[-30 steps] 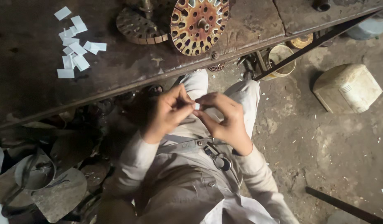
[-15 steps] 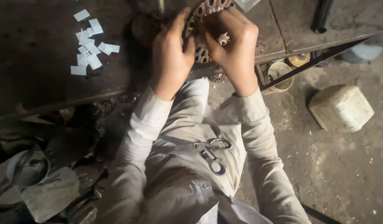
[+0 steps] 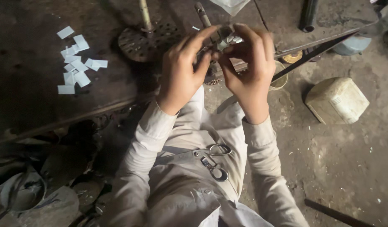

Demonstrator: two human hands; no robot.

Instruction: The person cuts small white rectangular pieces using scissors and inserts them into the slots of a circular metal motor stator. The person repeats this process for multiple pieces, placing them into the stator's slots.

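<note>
— What is in your fingers, there above the workbench edge?

— A small pale strip (image 3: 227, 41), whitish-grey, folded or bent at its end. My right hand (image 3: 248, 69) pinches it between thumb and fingertips at the top; my left hand (image 3: 183, 71) closes in from the other side, thumb and forefinger meeting the same piece. Both hands are drawn together on it, fingers curled, with no gap between the two.

— And what lies behind it?

— A dark round metal part (image 3: 211, 63), mostly hidden by my hands; I cannot tell its shape here. The strip sits right against it, at the front lip of the workbench (image 3: 42, 113).

— Further out?

— To the left of my hands, a perforated metal disc (image 3: 139, 42) with a thin rod standing up from it. Well to the left again, a scatter of white paper slips (image 3: 76, 67), rectangular, overlapping on the dark surface. A pair of scissors (image 3: 215, 162) hangs at my chest. On the floor to my right, a pale, dented plastic canister (image 3: 337, 101) lies on its side.
</note>
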